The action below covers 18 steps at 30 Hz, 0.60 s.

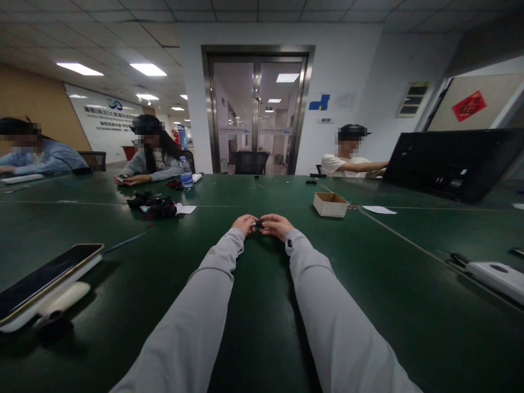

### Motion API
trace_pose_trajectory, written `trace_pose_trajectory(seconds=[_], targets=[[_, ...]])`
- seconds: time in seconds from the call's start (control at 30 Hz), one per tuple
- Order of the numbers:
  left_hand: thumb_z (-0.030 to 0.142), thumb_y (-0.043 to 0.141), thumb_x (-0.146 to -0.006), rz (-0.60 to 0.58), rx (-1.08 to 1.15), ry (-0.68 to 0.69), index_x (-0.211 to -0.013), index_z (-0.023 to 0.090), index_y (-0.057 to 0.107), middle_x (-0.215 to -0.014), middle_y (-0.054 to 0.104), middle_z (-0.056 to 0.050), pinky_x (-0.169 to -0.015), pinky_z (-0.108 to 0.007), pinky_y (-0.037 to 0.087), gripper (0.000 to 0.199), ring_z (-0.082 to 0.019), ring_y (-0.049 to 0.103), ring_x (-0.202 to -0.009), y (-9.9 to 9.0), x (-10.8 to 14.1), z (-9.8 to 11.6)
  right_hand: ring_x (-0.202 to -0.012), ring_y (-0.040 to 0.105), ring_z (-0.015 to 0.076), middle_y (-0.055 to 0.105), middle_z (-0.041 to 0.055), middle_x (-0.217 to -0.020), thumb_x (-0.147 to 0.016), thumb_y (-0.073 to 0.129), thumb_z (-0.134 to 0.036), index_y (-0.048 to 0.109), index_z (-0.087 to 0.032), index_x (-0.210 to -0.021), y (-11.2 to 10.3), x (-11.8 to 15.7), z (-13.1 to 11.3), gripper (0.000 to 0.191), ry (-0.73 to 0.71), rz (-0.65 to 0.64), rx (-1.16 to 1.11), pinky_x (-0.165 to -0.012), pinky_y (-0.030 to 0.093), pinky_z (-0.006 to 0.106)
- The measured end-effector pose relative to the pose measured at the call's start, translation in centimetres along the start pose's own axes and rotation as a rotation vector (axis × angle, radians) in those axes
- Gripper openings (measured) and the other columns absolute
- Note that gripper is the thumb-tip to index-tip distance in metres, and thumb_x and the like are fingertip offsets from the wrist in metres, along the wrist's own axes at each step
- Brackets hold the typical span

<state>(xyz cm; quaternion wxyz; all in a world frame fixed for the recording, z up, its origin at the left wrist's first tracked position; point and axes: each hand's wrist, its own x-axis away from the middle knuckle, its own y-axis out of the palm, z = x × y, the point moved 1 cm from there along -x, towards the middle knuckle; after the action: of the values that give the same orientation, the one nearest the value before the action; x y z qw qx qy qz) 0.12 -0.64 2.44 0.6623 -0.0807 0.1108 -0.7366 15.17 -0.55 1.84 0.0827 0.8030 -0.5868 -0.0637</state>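
Observation:
Far out in front of me, both arms reach over the green table (262, 262) in light grey sleeves. Between my fingertips is a small dark piece (258, 223), black with a paler tip on its left side; it is too small to tell its kind. My left hand (244, 224) pinches the pale end. From the other side, my right hand (277, 225) has its fingers closed on the black end. Both hands are low, close to the tabletop, and partly hide the piece.
An open box (329, 205) stands to the right of my hands. Leftward lie a heap of black items (153, 204), a water bottle (186, 173) and a phone (49, 281) on a stand. A large monitor (450, 164) stands at right. Several people sit around the table.

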Motion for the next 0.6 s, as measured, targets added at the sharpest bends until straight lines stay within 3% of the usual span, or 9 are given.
trace_pose_trajectory(seconds=[0.17, 0.3, 0.6], targets=[[0.021, 0.042, -0.076, 0.055, 0.045, 0.019, -0.083, 0.013, 0.057, -0.045, 0.043, 0.005, -0.035, -0.016, 0.026, 0.019, -0.005, 0.036, -0.035, 0.0, -0.2, -0.4, -0.053, 0.063, 0.013, 0.062, 0.0006, -0.065, -0.066, 0.062, 0.002, 0.052, -0.014, -0.083, 0.4, -0.4, 0.3, 0.026, -0.008, -0.022, 0.074, -0.047, 0.053, 0.019], [0.026, 0.054, -0.072, 0.106, 0.088, 0.041, -0.079, 0.014, 0.054, -0.046, 0.041, 0.007, -0.035, -0.016, 0.027, 0.014, -0.004, 0.034, -0.034, 0.0, -0.4, -0.9, -0.042, 0.058, 0.0094, 0.06, -0.0032, -0.056, -0.062, 0.066, 0.002, 0.048, -0.014, -0.078, 0.7, -0.7, 0.4, 0.029, -0.007, -0.024, 0.214, -0.038, 0.049, 0.015], [0.022, 0.071, -0.057, 0.013, -0.039, 0.131, -0.079, 0.012, 0.056, -0.052, 0.05, 0.004, -0.041, -0.017, 0.034, 0.028, -0.005, 0.044, -0.043, 0.3, -1.4, -2.0, -0.035, 0.052, 0.0077, 0.059, -0.0025, -0.05, -0.062, 0.059, 0.008, 0.048, -0.013, -0.071, 1.0, -0.8, 0.1, 0.025, 0.022, -0.01, 0.357, -0.032, 0.043, 0.014]])
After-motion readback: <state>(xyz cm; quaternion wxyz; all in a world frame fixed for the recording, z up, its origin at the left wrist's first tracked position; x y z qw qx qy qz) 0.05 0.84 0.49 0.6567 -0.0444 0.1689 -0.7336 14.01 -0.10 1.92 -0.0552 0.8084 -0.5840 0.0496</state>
